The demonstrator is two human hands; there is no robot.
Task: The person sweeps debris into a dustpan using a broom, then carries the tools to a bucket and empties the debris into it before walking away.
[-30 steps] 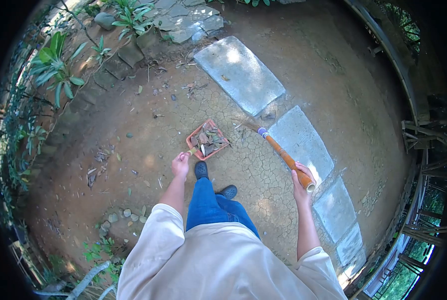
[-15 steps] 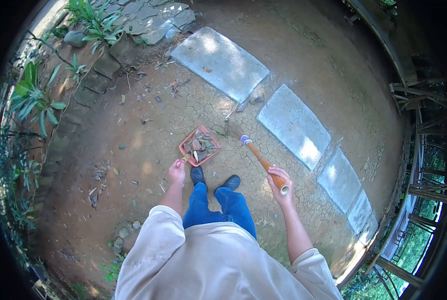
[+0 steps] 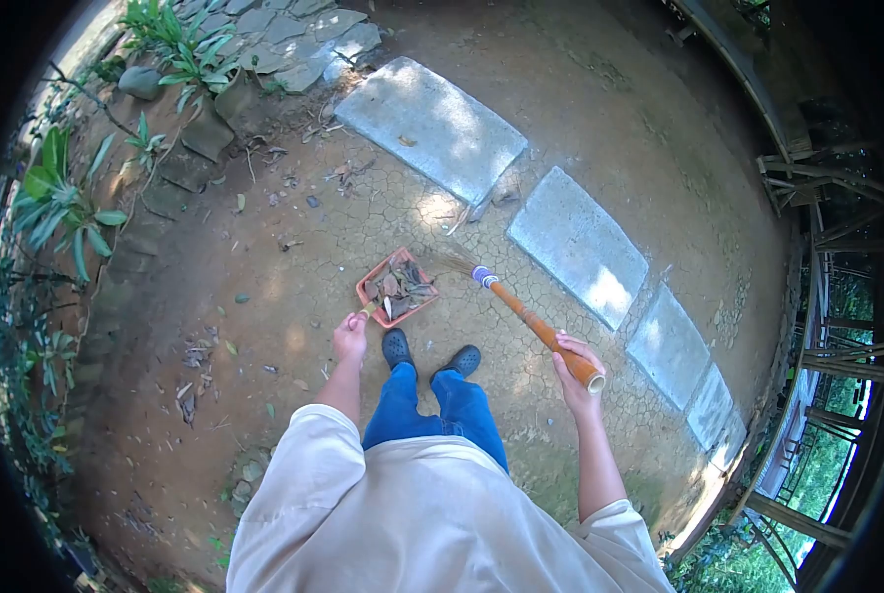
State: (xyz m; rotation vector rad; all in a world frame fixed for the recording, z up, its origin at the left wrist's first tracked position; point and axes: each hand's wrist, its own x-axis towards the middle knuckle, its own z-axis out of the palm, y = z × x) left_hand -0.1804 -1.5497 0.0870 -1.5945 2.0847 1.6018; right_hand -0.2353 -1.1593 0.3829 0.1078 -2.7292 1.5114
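Note:
My left hand (image 3: 350,336) is closed around the short handle of a red dustpan (image 3: 425,308), which sits low over the dirt just ahead of my feet. Dry leaves (image 3: 398,289) lie heaped in the pan. In my right hand (image 3: 577,368) is a broom (image 3: 526,314) with a thick bamboo handle, gripped near its hollow upper end. The broom slants down to the left, a purple-and-white binding above its bristles (image 3: 455,260). Those bristle tips are close to the pan's right edge, near the cracked ground.
Pale stone slabs (image 3: 578,242) run diagonally along the right. Leafy plants (image 3: 61,203) and a stone border (image 3: 165,198) line the left side. Scattered dry leaves (image 3: 187,400) lie on the dirt at left. A wooden railing (image 3: 842,366) stands far right. My dark clogs (image 3: 396,346) are behind the dustpan.
My right hand has moved right and slightly down with the broom handle, so the broom lies at a lower slant. The dustpan and my left hand have hardly moved.

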